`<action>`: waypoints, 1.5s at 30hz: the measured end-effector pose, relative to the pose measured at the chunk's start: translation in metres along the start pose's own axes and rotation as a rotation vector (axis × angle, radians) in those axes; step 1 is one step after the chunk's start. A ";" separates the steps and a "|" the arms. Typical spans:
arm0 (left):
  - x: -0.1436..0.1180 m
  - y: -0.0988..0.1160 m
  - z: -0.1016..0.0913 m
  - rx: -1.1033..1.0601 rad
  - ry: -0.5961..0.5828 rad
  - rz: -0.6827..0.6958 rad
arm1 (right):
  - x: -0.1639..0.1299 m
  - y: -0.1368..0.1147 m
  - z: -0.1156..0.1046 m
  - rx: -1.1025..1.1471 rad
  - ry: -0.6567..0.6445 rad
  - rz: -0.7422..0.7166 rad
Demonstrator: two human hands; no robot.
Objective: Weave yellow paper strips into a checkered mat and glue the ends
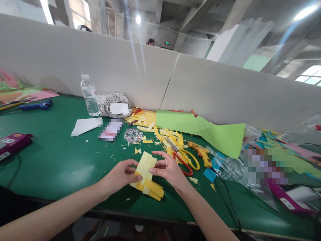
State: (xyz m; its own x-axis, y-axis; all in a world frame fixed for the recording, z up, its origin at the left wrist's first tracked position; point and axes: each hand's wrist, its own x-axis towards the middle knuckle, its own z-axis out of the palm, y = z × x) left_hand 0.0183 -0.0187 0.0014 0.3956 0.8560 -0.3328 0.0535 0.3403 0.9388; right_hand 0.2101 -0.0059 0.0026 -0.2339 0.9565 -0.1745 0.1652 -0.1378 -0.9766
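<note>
Both of my hands meet over a bundle of yellow paper strips point(146, 174) near the front edge of the green table point(55, 160). My left hand point(119, 175) pinches the bundle's left side with thumb and fingers. My right hand point(169, 169) grips its right side, fingers pointing left. The pale upper strips fan upward and darker yellow strips stick out below toward me. The strips rest just above the tabletop.
Red-and-yellow-handled scissors point(184, 157) and an orange glue gun point(200, 152) lie right of my hands, among yellow scraps point(160, 132). Green paper sheets point(200, 129) lean by the white partition. A water bottle point(89, 96), folded white paper point(84, 125), a dish of beads point(132, 135) sit behind; a purple device point(13, 142) at left.
</note>
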 end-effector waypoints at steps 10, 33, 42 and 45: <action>0.016 -0.005 0.004 -0.023 -0.137 0.095 | 0.003 -0.003 0.004 0.014 0.118 -0.012; 0.085 0.025 -0.003 0.111 -0.127 0.105 | 0.007 -0.007 -0.028 -0.395 0.299 -0.116; 0.088 0.017 -0.003 0.061 -0.114 0.151 | 0.013 -0.002 -0.025 -0.034 0.321 -0.063; 0.081 0.018 0.001 0.036 -0.114 0.142 | 0.014 -0.001 -0.025 0.026 0.339 -0.094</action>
State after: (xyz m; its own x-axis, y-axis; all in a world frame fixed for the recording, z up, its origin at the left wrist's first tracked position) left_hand 0.0522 0.0568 -0.0085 0.5031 0.8440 -0.1860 0.0211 0.2032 0.9789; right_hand 0.2303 0.0142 0.0039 0.0849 0.9957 -0.0364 0.1327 -0.0475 -0.9900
